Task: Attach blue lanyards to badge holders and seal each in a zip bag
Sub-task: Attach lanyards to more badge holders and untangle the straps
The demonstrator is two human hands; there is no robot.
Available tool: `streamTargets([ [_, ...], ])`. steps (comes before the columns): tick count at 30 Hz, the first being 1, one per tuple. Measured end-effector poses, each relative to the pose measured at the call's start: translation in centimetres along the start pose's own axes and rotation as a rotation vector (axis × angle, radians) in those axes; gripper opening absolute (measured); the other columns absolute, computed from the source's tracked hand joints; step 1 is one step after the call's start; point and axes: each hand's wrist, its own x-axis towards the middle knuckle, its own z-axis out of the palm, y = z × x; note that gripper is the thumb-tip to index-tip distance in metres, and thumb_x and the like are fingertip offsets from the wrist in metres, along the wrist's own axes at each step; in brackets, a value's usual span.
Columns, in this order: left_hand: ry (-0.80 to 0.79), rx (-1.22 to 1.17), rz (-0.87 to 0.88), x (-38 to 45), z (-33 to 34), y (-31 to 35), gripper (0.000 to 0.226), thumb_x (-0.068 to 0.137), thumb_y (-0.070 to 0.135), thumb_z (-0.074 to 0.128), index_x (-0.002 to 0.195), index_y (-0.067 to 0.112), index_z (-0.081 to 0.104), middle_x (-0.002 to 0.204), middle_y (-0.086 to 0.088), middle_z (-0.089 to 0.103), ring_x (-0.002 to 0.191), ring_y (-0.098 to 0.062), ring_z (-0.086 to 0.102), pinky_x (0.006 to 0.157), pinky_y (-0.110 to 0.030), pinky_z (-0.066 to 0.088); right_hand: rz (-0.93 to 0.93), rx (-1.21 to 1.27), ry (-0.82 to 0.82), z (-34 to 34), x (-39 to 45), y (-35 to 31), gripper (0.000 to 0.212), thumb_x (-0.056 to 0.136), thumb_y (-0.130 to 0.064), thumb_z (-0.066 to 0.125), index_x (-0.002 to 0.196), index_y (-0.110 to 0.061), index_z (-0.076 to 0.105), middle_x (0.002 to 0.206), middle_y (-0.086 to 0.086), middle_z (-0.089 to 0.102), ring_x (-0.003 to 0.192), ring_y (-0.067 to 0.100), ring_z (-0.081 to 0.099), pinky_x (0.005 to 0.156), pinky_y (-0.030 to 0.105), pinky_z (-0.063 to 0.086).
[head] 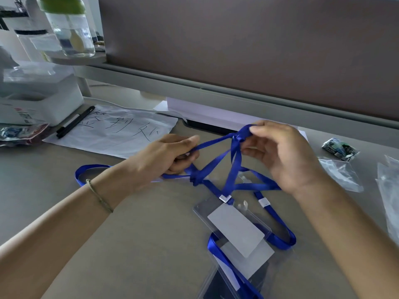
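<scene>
A tangle of blue lanyards (232, 171) stretches between my hands above the grey desk (151, 223). My left hand (170, 155) pinches one strap near a knot (195, 180). My right hand (280, 154) grips a second knot (238, 137) with thumb and fingertips, lifted off the desk. Below lies a clear badge holder (234, 225) with a white card, clipped to one lanyard. A second holder (248, 266) lies partly under it, and another lanyard strap (222, 257) crosses it. Clear zip bags (341, 173) lie at the right.
A sheet of paper with handwriting (121, 132) and a black pen (74, 121) lie at the back left, beside a white box (41, 100). A glass jar (71, 29) stands on a shelf. A small wrapped packet (339, 148) sits at right. A grey partition (259, 50) closes the back.
</scene>
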Motion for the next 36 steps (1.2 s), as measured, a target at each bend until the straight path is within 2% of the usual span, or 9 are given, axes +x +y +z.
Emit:
streamTargets([
  [3, -0.051, 0.163, 0.063, -0.1, -0.3, 0.2, 0.053, 0.102, 0.047, 0.044, 0.061, 0.014, 0.044, 0.054, -0.004, 0.021, 0.052, -0.020, 0.013, 0.047, -0.024, 0.018, 0.222, 0.403, -0.090, -0.7, 0.4, -0.1, 0.010, 0.076, -0.016, 0.056, 0.074, -0.010, 0.064, 0.076, 0.008, 0.064, 0.067, 0.023, 0.061, 0.073, 0.033, 0.050],
  [10, 0.034, 0.423, -0.233, 0.2, -2.8, -0.9, 0.048, 0.102, 0.033, 0.052, 0.062, 0.008, 0.065, 0.046, 0.004, 0.027, 0.046, -0.016, 0.020, 0.051, -0.030, 0.019, 0.151, 0.575, 0.071, -3.6, 1.8, -0.2, 0.010, 0.070, -0.016, 0.054, 0.063, -0.013, 0.059, 0.064, 0.001, 0.059, 0.061, 0.018, 0.058, 0.072, 0.032, 0.048],
  [15, 0.203, 0.975, -0.406, 0.4, -4.6, -2.3, 0.035, 0.091, 0.031, 0.056, 0.066, 0.009, 0.064, 0.063, -0.005, 0.057, 0.064, -0.027, 0.055, 0.060, -0.033, 0.041, 0.164, 0.363, 0.141, -5.6, 2.4, -0.9, 0.014, 0.078, -0.012, 0.050, 0.065, -0.013, 0.052, 0.047, -0.004, 0.029, 0.046, 0.014, 0.030, 0.057, 0.026, 0.034],
  [21, 0.265, 1.437, -0.578, -1.0, -4.8, -0.7, 0.014, 0.088, 0.026, 0.051, 0.078, 0.018, 0.057, 0.080, 0.000, 0.059, 0.068, -0.017, 0.052, 0.061, -0.028, 0.036, 0.008, -0.026, 0.265, -7.5, 2.6, -2.4, 0.027, 0.097, -0.010, 0.042, 0.081, -0.010, 0.064, 0.040, -0.007, 0.032, 0.043, 0.010, 0.032, 0.055, 0.025, 0.035],
  [25, 0.376, 1.215, -0.201, -0.8, -3.2, 0.6, 0.041, 0.090, 0.026, 0.059, 0.130, 0.035, 0.057, 0.133, 0.006, 0.057, 0.122, -0.019, 0.051, 0.087, -0.031, 0.039, -0.017, -0.154, -0.026, -5.1, 0.9, -3.6, 0.032, 0.098, -0.004, 0.039, 0.103, -0.005, 0.071, 0.035, -0.004, 0.033, 0.039, 0.012, 0.040, 0.047, 0.019, 0.043],
  [27, 0.369, 0.782, 0.084, -1.0, -0.1, 2.4, 0.037, 0.093, 0.031, 0.063, 0.129, 0.038, 0.059, 0.128, 0.020, 0.060, 0.114, -0.001, 0.055, 0.086, -0.023, 0.038, -0.006, -0.195, -0.188, -3.7, 0.1, -3.7, 0.034, 0.097, 0.001, 0.042, 0.117, -0.004, 0.069, 0.035, 0.000, 0.036, 0.036, 0.013, 0.042, 0.049, 0.022, 0.046],
  [30, -0.018, 0.225, 0.103, -0.9, 5.1, 4.9, 0.045, 0.082, 0.064, 0.055, 0.115, 0.037, 0.066, 0.106, 0.016, 0.073, 0.097, 0.005, 0.067, 0.088, -0.023, 0.053, -0.024, -0.282, -0.275, -2.2, -0.8, -3.6, 0.032, 0.097, 0.001, 0.048, 0.117, -0.008, 0.071, 0.045, 0.006, 0.051, 0.040, 0.014, 0.048, 0.052, 0.024, 0.049],
  [33, -0.154, 0.162, 0.002, 0.3, 8.0, 4.8, 0.042, 0.085, 0.056, 0.061, 0.115, 0.026, 0.066, 0.085, 0.000, 0.077, 0.082, -0.012, 0.074, 0.084, -0.028, 0.057, -0.005, -0.331, -0.296, -2.1, -1.0, -3.7, 0.029, 0.098, -0.003, 0.052, 0.114, -0.013, 0.073, 0.062, 0.010, 0.062, 0.041, 0.014, 0.047, 0.045, 0.020, 0.042],
  [36, -0.094, 0.280, 0.028, 1.3, 8.7, 3.6, 0.024, 0.088, 0.043, 0.069, 0.107, 0.029, 0.071, 0.084, 0.009, 0.074, 0.082, -0.004, 0.070, 0.078, -0.021, 0.054, 0.052, -0.260, -0.331, -2.9, -1.0, -4.2, 0.032, 0.099, -0.001, 0.048, 0.117, -0.012, 0.072, 0.077, 0.011, 0.069, 0.033, 0.008, 0.029, 0.039, 0.020, 0.022],
])
